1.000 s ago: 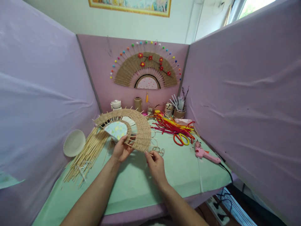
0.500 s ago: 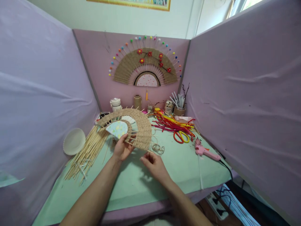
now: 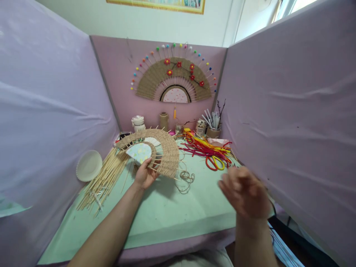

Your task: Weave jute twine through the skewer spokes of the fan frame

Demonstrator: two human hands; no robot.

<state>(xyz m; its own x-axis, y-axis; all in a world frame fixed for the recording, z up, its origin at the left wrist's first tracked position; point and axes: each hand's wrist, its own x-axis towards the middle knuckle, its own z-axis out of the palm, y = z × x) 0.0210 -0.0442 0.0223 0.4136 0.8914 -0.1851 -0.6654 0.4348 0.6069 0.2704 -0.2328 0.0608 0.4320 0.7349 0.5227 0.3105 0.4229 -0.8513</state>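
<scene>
My left hand (image 3: pixel 146 175) is closed on the lower inner edge of a woven twine fan (image 3: pixel 170 154), its thumb on top near a pale blue patterned half-round piece (image 3: pixel 139 152). Thin sticks poke out past the fan's outer rim. Off to the right, my right hand (image 3: pixel 246 191) is raised over the table, away from the fan and smeared by motion. Whether its fingers hold anything cannot be made out. It covers most of the spot where the pink glue gun lies. Loose twine (image 3: pixel 187 177) curls beside the fan's right end.
A bundle of thin sticks (image 3: pixel 111 174) and a white dish (image 3: pixel 89 165) are at the left. Red and yellow pipe cleaners (image 3: pixel 201 146) and scissors (image 3: pixel 215 163) lie at the right. Jars (image 3: pixel 138 123) line the back, below a finished fan (image 3: pixel 150 83) on the panel.
My right hand has left the fan's lower right end and moved right and toward the glue gun's place. The left hand and the fan have hardly moved.
</scene>
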